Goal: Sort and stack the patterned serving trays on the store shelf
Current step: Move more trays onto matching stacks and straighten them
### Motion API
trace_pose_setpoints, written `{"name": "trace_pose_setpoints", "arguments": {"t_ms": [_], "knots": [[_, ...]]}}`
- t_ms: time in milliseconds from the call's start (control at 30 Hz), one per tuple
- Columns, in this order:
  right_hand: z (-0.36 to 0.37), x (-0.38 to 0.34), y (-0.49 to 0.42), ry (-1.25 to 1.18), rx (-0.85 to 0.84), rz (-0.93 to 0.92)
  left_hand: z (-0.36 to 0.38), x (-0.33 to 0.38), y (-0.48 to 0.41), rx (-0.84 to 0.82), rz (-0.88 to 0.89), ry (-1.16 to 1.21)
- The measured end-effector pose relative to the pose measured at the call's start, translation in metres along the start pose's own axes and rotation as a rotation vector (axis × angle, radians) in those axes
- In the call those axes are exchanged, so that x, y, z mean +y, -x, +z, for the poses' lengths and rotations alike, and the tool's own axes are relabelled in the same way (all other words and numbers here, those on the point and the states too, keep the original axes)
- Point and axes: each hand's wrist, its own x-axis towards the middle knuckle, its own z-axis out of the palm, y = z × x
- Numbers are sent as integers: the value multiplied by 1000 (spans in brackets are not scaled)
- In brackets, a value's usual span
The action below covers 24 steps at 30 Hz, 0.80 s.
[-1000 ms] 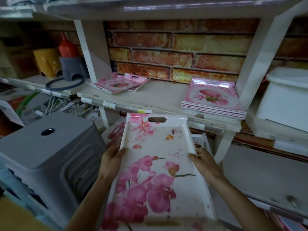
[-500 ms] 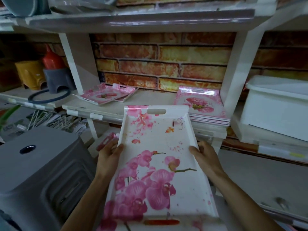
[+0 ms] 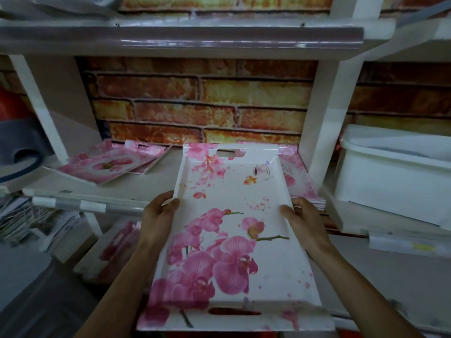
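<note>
Centre frame: left hand (image 3: 158, 217), right hand (image 3: 306, 222), grip closed round orchid-print tray (image 3: 234, 191) side rims; likely stiff, light, slick.

White tray (image 3: 244, 191) bears pink orchids (plus small orange butterflies).

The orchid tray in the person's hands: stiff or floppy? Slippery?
Probably stiff: the orchid tray lies flat though the left hand and right hand grip only its side rims. Likely light: thin walls. Its glossy surface may be slippery.
</note>
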Motion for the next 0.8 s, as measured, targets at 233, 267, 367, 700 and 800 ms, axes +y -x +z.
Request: {"name": "trace_pose_setpoints", "arguments": {"t_ms": [233, 267, 367, 700, 800], "knots": [[-5, -13, -40, 141, 70, 0, 37, 1, -69, -83, -14, 70], [-5, -13, -45, 155, 80, 4, 43, 2, -77, -97, -15, 80], [-10, -10, -60, 174, 140, 16, 58, 3, -96, -143, -21, 101], [-31, -9, -109, 238, 170, 84, 105, 12, -138, -231, -94, 72], [-36, -2, -124, 255, 165, 95, 116, 13, -146, -258, -113, 56]]}}
